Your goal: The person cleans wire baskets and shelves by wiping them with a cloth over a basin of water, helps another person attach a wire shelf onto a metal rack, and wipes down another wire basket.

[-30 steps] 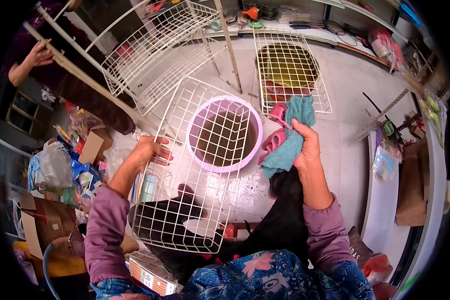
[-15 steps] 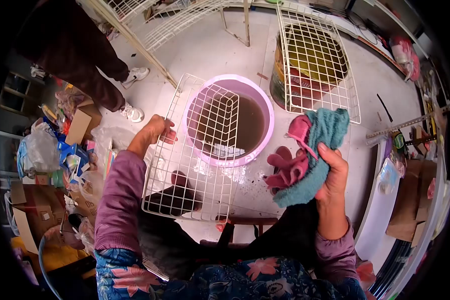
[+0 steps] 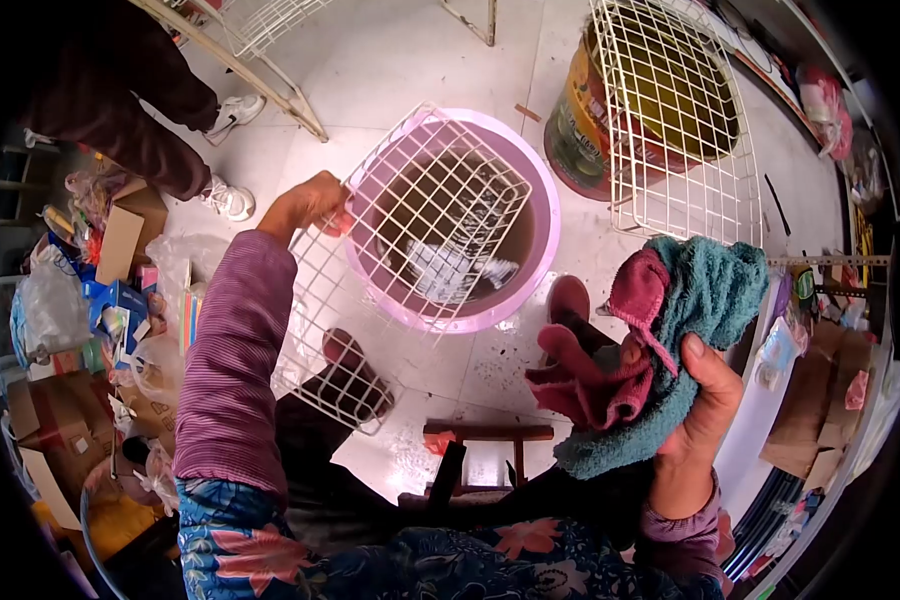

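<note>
My left hand [image 3: 317, 203] is closed on the left edge of a white wire rack [image 3: 342, 310], which is tilted partly over a pink-purple basin [image 3: 541, 250]. Murky brown water [image 3: 518, 236] fills the lower part of the basin, with pale reflections on it. On the right, my right hand [image 3: 705, 405] grips a bunched teal towel [image 3: 715, 295] together with a dark pink cloth [image 3: 610, 375]. Both cloths hang to the right of the basin, apart from the rack.
A second wire rack [image 3: 685, 190] leans on a large printed bucket [image 3: 582, 130] behind the basin. At left stands another person [image 3: 135, 110] in dark trousers. Cardboard boxes [image 3: 70, 420] and plastic bags [image 3: 65, 305] crowd the left side. A wooden stool [image 3: 490, 433] is near my legs.
The wire rack has tipped and shifted further over the basin, my left hand moving with it. My right hand and the cloths have moved slightly right and lower in view.
</note>
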The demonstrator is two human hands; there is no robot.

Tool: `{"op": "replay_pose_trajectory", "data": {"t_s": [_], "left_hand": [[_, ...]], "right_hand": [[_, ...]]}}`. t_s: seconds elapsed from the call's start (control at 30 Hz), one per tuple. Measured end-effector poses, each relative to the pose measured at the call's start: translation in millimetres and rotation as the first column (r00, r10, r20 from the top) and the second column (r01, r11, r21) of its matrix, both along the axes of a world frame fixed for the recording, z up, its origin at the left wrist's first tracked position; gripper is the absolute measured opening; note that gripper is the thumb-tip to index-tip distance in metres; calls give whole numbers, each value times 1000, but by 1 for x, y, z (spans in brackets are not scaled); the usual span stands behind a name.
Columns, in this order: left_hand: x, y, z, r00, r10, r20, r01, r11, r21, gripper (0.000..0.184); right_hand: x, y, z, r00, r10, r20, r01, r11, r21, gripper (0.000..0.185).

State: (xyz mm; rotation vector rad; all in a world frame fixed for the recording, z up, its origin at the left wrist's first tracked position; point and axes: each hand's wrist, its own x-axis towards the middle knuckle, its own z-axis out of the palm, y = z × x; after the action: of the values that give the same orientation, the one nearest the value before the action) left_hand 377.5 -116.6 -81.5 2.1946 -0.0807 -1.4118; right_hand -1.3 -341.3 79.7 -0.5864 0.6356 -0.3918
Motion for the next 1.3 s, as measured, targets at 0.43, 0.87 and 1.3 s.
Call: {"op": "replay_pose_trajectory", "data": {"t_s": [0.43, 0.87, 1.3], "left_hand": [[11, 3, -77, 610, -319, 725, 362, 926, 103, 56], [-48, -17, -47, 793, -5, 609, 176, 959, -221, 70], [-260, -23, 130, 923, 146, -357, -381, 479, -791, 50]], "right_hand": [[13, 5, -7, 994, 54, -91, -59, 997, -52, 33], [30, 17, -23, 986, 150, -76, -158, 981, -111, 32], [50, 64, -31, 948, 318, 15, -302, 912, -278, 57]]}}
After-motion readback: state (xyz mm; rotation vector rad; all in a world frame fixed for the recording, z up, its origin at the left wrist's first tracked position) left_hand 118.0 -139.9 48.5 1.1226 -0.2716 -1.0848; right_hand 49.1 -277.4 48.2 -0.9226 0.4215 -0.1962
